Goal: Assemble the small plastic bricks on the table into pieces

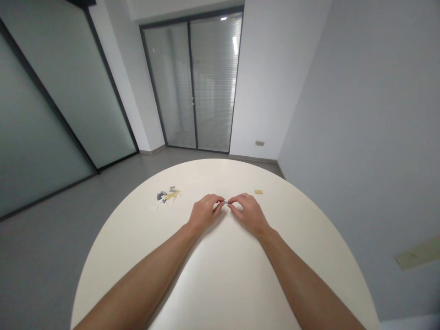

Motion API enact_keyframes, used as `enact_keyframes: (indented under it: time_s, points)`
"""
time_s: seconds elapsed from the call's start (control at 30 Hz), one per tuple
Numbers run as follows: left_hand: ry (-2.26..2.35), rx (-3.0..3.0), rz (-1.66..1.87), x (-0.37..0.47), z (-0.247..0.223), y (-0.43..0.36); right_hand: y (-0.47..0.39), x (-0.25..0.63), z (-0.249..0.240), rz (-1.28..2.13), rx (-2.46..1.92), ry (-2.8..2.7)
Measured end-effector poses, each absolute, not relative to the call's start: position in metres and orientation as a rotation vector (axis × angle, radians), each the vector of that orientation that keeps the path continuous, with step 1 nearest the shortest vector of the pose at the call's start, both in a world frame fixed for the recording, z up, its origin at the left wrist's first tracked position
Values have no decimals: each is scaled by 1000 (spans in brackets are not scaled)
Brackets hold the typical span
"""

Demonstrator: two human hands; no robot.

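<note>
Between the fingertips of both hands is a small grey-blue piece [226, 202], mostly covered by the fingers; it looks like a toy building brick, though its exact shape is too small to tell. My left hand [207, 211] pinches its left end with thumb and index finger. Its right end is pinched the same way by my right hand [250, 212]. Both hands are close to the white table top, near its middle. Just beyond my right hand lies a flat yellow piece [258, 192].
A loose pile of small yellow, dark grey, grey-blue and white pieces [168, 195] lies at the left on the round white table [227, 284]. Past the table's far edge are a glass door [213, 91] and a white wall. Frosted panels [62, 91] stand at the left.
</note>
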State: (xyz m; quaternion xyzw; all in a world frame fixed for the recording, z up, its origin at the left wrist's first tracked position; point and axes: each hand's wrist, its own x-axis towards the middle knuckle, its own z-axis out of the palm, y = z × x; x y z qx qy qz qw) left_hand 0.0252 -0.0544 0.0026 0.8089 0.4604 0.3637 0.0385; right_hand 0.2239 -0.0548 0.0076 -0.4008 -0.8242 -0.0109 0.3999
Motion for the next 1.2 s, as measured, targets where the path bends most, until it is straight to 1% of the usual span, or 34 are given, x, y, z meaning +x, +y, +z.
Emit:
enact_keyframes:
  time_s: [1.2]
  points:
    - [1374,2536,1154,24,-6,-48,-54,225,7,-48,-988,-2109]
